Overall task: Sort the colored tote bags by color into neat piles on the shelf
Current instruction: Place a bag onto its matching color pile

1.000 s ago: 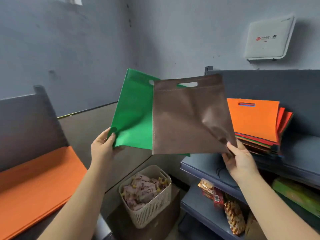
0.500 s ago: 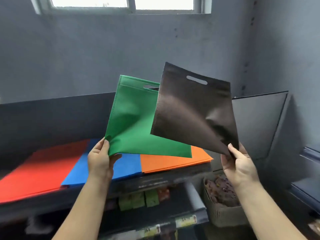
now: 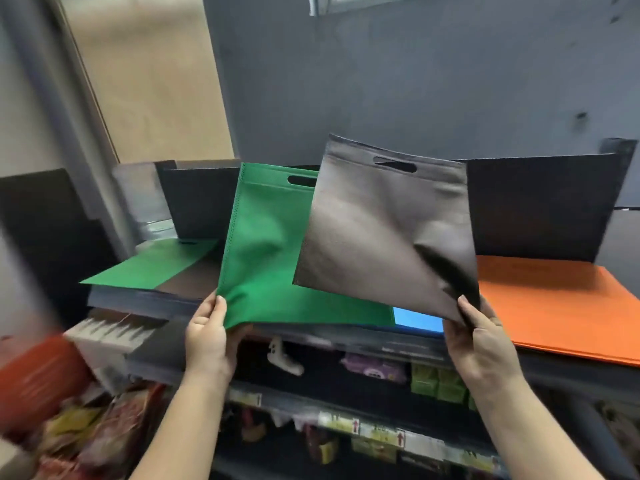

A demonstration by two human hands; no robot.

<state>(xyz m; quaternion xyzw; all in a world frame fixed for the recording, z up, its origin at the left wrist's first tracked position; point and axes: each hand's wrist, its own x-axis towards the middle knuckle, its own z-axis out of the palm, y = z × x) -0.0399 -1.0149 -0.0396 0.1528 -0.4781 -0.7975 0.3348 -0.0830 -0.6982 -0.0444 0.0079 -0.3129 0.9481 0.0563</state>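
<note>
my left hand [image 3: 207, 336] pinches the bottom left corner of a green tote bag [image 3: 263, 251], thumb on the front and fingers curled behind it. my right hand [image 3: 479, 344] pinches the bottom right corner of a brown tote bag [image 3: 388, 237] the same way, and the fabric creases up from that corner. i hold both bags upright in front of me, handle cut-outs at the top, above the front edge of the top shelf [image 3: 398, 341]. the brown bag overlaps the right edge of the green one and sits nearer to me.

on the shelf behind them, at the left, a green bag [image 3: 149, 263] lies flat with a brown bag [image 3: 194, 278] just beside it on the right, touching or partly under it, i cannot tell which. a strip of blue bag [image 3: 419, 320] shows below the two i hold, between my hands. an orange pile [image 3: 554, 303] lies flat at the right end of the shelf. dark upright panels [image 3: 533, 206] stand along the back of the shelf.

the lower shelf [image 3: 346, 407] carries small packaged goods, among them green boxes [image 3: 436, 379] and a purple packet [image 3: 374, 367], with price labels along its front edge. the left side is blurred, with something red [image 3: 38, 379] low down there.
</note>
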